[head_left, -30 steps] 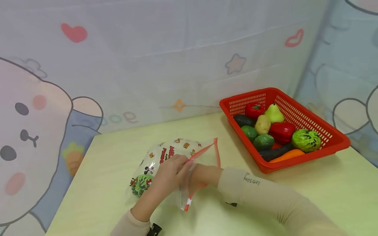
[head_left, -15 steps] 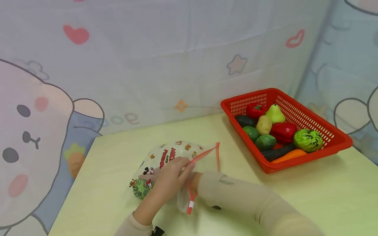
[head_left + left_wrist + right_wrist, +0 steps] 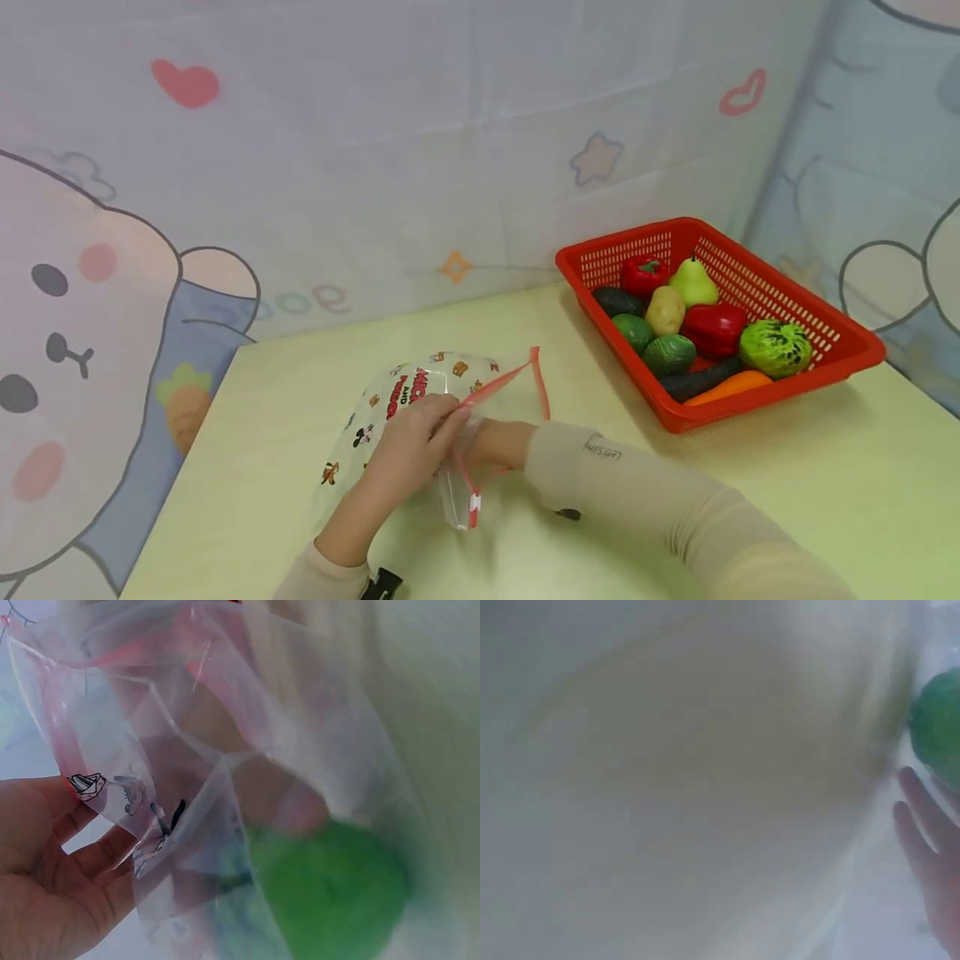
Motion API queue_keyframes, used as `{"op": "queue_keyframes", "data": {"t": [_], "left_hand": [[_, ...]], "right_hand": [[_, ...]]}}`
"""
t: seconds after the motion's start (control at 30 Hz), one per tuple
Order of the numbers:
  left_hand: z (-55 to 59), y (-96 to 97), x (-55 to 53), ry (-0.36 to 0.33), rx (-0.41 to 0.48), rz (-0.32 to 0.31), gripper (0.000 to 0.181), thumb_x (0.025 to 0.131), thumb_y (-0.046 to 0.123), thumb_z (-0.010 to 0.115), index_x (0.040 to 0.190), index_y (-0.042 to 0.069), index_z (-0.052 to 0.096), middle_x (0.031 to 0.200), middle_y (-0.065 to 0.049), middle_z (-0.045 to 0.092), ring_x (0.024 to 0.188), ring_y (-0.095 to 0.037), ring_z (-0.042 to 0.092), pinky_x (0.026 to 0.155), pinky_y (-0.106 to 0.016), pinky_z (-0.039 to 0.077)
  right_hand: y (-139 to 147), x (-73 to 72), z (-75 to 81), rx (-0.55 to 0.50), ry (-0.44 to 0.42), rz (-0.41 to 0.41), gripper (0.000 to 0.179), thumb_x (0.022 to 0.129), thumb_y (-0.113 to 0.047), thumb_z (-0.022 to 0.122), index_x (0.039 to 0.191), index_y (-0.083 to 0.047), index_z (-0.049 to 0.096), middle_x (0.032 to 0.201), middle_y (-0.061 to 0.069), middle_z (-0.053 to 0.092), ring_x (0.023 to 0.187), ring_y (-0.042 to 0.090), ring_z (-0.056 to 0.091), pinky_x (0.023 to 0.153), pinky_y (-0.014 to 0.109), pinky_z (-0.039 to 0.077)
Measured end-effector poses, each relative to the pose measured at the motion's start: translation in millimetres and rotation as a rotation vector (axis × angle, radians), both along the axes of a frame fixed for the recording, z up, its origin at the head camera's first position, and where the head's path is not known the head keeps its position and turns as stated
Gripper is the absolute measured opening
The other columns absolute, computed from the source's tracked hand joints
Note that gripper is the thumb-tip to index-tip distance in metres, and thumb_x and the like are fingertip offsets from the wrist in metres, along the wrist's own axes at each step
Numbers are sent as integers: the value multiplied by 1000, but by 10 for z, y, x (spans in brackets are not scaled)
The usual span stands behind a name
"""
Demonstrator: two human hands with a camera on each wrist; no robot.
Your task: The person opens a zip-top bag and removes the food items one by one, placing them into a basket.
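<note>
A clear zip bag point(image 3: 378, 400) with cartoon prints and a red zip edge lies on the table, its mouth facing right. My left hand point(image 3: 416, 442) pinches the upper side of the mouth. My right hand point(image 3: 501, 443) reaches through that mouth, deep in the bag up to the wrist. Inside, its thumb presses on a round green melon point(image 3: 330, 892) with dark markings, seen through the film in the left wrist view. The right wrist view catches my fingers point(image 3: 922, 825) beside the melon at the frame's edge. From the head, my left hand and the bag hide the melon.
A red plastic basket point(image 3: 832, 362) stands at the back right with a pear point(image 3: 693, 283), red peppers point(image 3: 716, 329), a potato point(image 3: 665, 311), another green melon point(image 3: 775, 347) and more produce. A white slider point(image 3: 475, 502) sits at the near end of the zip. A printed curtain hangs behind.
The melon, earlier visible at the bag's left end, has left that spot and is hidden from the head. My right arm went deeper into the bag, then drew back slightly. The left hand keeps its pinch.
</note>
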State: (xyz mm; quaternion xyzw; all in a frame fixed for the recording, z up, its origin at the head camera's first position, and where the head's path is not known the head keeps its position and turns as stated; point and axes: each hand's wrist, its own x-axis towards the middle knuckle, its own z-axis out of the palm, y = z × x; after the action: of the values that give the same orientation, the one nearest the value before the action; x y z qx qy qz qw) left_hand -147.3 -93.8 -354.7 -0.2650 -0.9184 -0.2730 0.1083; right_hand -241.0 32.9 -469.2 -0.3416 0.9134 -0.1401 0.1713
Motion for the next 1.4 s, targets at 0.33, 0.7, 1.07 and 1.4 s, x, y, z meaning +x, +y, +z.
{"op": "queue_keyframes", "data": {"t": [0.33, 0.7, 1.07, 1.4], "left_hand": [[188, -61, -218, 19, -28, -64, 19, 93, 23, 55, 75, 16, 55, 67, 7, 48, 64, -8, 43, 60, -24, 37], [270, -28, -346, 14, -45, -75, 22, 93, 23, 53, 73, 15, 50, 63, 5, 40, 60, -10, 38, 58, -25, 32], [292, -135, -666, 6, -120, 4, 20, 95, 25, 50, 80, 13, 54, 64, 1, 43, 57, -13, 35, 56, -28, 30], [155, -130, -815, -40, -122, 39, 21, 95, 28, 51, 82, 13, 57, 68, 1, 50, 61, -15, 39, 59, -29, 32]], "right_hand": [[707, 389, 1343, 17, 34, 16, 62, 77, -45, 68, 130, -23, 46, 113, -9, 56, 99, 8, 52, 89, 28, 43], [1549, 691, 1910, -110, 96, -80, 79, 78, -43, 68, 144, -26, 28, 130, -4, 48, 115, 13, 45, 93, 35, 43], [2557, 667, 2471, -135, 321, -329, 75, 81, -31, 67, 141, -13, 26, 137, 8, 39, 121, 25, 39, 99, 52, 35], [3095, 625, 2026, 230, 35, -460, 84, 78, -44, 68, 137, 3, 31, 127, 26, 48, 115, 43, 46, 94, 60, 33]]}}
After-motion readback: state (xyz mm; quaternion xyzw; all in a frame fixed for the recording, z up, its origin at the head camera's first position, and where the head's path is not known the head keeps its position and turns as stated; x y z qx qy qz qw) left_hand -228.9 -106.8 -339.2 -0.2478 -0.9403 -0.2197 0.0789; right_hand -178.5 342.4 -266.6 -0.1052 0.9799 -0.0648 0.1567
